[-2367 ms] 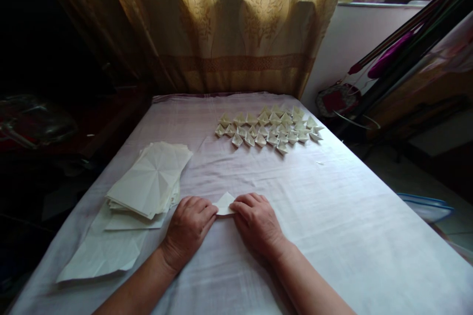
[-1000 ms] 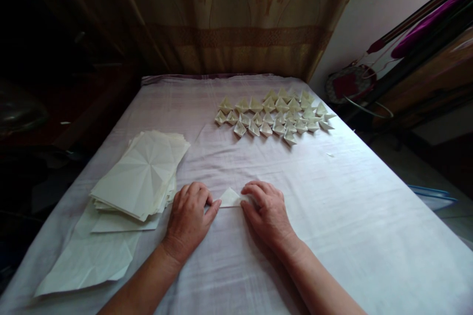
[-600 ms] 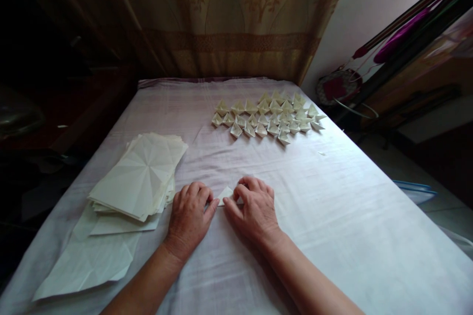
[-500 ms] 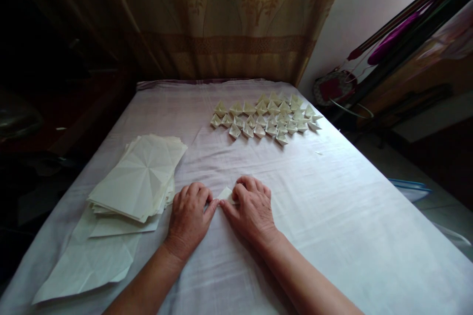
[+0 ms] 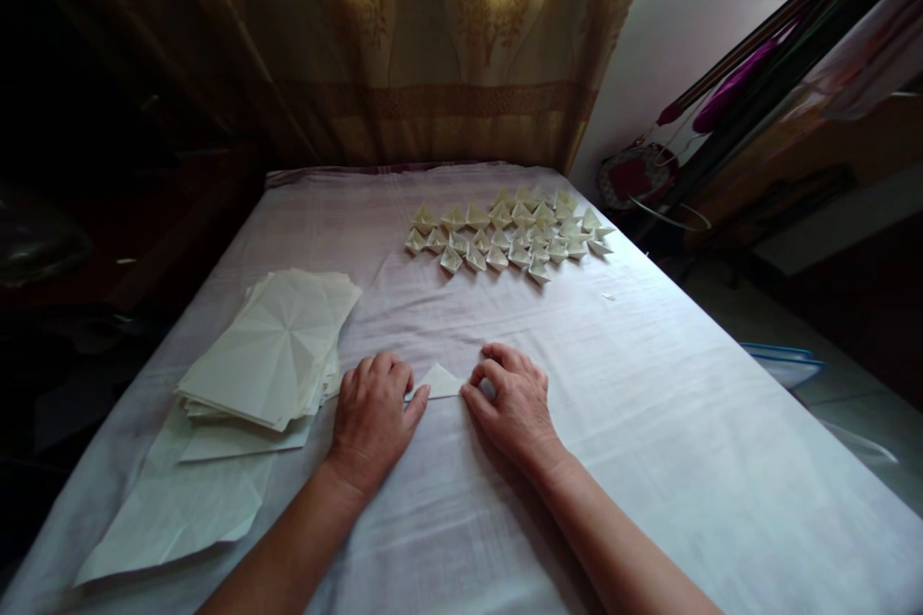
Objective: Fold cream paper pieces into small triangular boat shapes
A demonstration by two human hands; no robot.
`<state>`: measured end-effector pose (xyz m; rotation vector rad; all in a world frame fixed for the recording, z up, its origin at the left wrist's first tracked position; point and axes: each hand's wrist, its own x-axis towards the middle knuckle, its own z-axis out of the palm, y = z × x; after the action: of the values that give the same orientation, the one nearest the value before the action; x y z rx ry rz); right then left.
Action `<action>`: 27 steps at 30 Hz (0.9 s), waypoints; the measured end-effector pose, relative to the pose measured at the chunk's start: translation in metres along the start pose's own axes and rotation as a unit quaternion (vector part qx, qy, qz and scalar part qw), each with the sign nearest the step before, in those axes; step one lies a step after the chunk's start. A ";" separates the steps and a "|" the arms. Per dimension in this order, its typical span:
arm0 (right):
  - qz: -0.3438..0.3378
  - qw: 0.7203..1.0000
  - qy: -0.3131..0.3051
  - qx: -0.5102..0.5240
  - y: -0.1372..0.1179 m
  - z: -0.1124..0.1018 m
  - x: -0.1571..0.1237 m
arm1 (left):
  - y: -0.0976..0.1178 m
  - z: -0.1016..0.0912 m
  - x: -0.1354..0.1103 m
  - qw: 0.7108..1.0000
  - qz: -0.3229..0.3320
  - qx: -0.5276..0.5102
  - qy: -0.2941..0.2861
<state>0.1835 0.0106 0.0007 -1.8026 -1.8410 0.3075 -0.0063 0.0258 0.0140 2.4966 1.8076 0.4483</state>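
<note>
Far on the left, a big loose sheet [image 5: 173, 514] lies flat on the cloth-covered table [image 5: 649, 461]. Partly on top of it sits a stack of paper [image 5: 270, 351], cream white, with fold lines that spread out like a star.

Next comes the left hand [image 5: 375, 418]. It lies palm down just beside the stack. Its fingers are bent a little and grip nothing. Only the thumb tip touches the left corner of the small paper triangle [image 5: 437, 382].

That triangle lies flat on the cloth, right between the two hands, near the person's edge of the table. I think it is very light and thin. It would bend fast, and a hard press would leave a line in it for good. It could slide on the smooth cloth, and a rough pull might tear it. The corners and the edges look like the best places to take hold, with soft fingertips.

The right hand [image 5: 513, 404] is at the triangle's right corner. Its fingers are curled, with thumb and first finger close together there. I cannot tell if they pinch the paper or only touch it.

Farther back and to the right, many little folded pieces [image 5: 505, 235] sit in rows, near a yellow curtain [image 5: 433, 38].
</note>
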 end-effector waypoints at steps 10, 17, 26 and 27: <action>-0.009 1.000 0.007 0.013 0.003 0.001 -0.001 | 0.010 0.002 0.002 1.000 -0.005 0.013 0.006; -0.012 1.000 0.008 0.019 0.003 0.001 -0.002 | -0.008 -0.005 -0.011 0.999 -0.031 0.010 0.017; -0.051 0.998 0.017 0.021 0.006 0.005 -0.002 | -0.013 0.004 -0.017 0.998 -0.046 -0.037 0.038; -0.055 0.998 0.015 0.020 0.006 0.005 -0.002 | -0.014 0.004 -0.017 0.997 -0.042 -0.045 0.039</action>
<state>0.1860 0.0097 -0.0072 -1.6637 -1.8901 0.2727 -0.0228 0.0149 0.0035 2.3657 1.8662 0.6163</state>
